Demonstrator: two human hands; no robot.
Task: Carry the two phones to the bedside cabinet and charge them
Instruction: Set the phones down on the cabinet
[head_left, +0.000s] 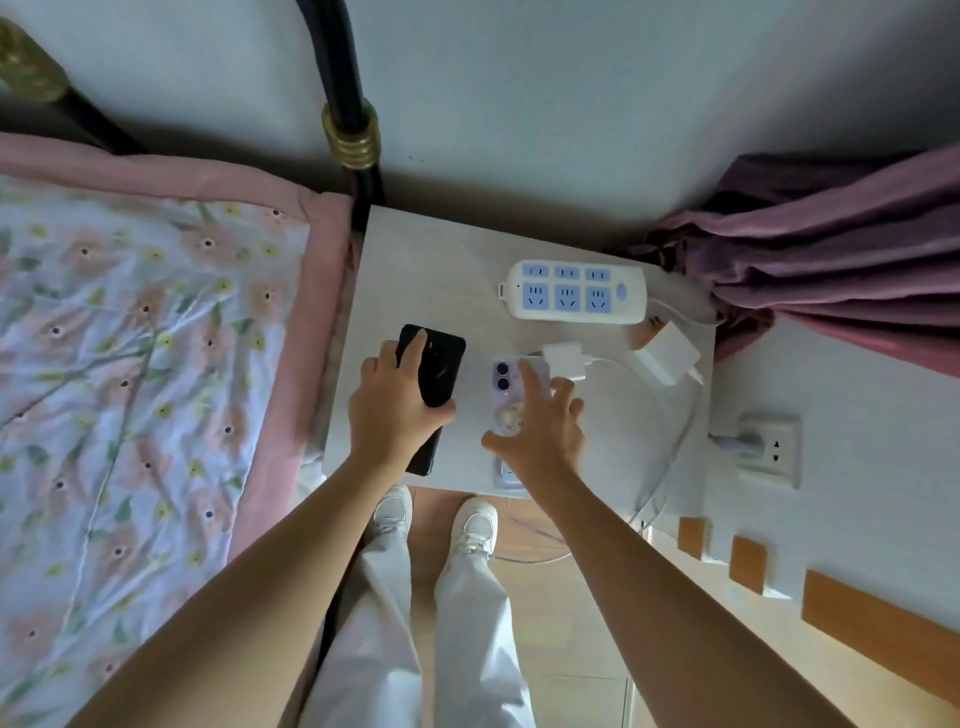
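Observation:
A black phone (440, 364) lies face down on the white bedside cabinet (431, 270), and my left hand (397, 402) grips it with the thumb on its right edge and a finger across its back. To its right a lilac phone (506, 384) lies face down on the cabinet. My right hand (540, 434) hovers over that phone with fingers spread, and I cannot tell whether it touches. Two white chargers lie at the right: a small one (566, 359) just beyond my fingertips and a larger one (667, 352), both with white cables.
A white power strip (574, 291) with blue sockets lies at the cabinet's back. A bed with a floral cover (135, 364) and black bedpost (353, 140) borders the left. A purple curtain (831, 249) hangs at the right, above a wall socket (769, 447).

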